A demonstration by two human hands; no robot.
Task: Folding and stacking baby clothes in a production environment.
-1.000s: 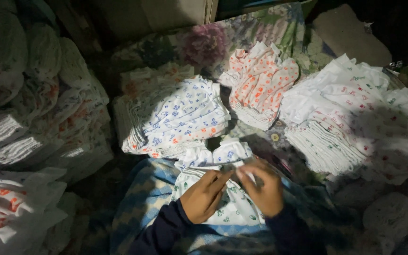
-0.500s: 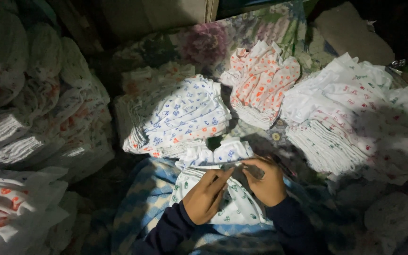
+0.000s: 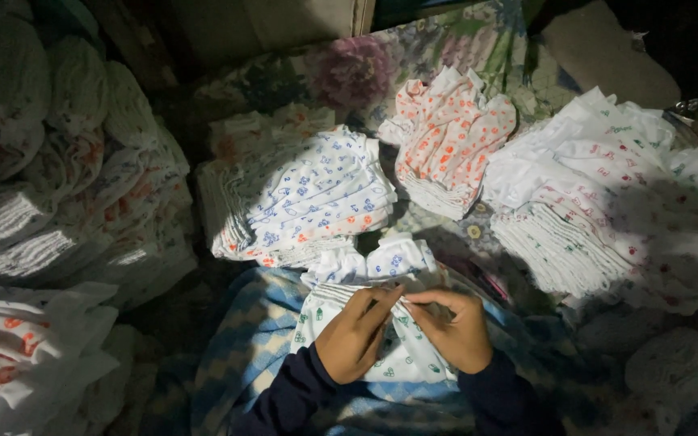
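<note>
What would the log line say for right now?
left hand: pinching small printed cloth stack | right hand: pinching same stack | beyond: blue-print pile, orange-print pile

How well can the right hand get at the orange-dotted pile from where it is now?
Probably yes. The right hand is busy pinching a small green-printed cloth together with the left hand. The orange-dotted pile lies ahead of it, with only low cloth between and nothing standing in the way.

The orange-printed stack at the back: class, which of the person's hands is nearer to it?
Right. The right hand lies almost straight below the orange-printed stack; the left hand sits further to its left.
</note>
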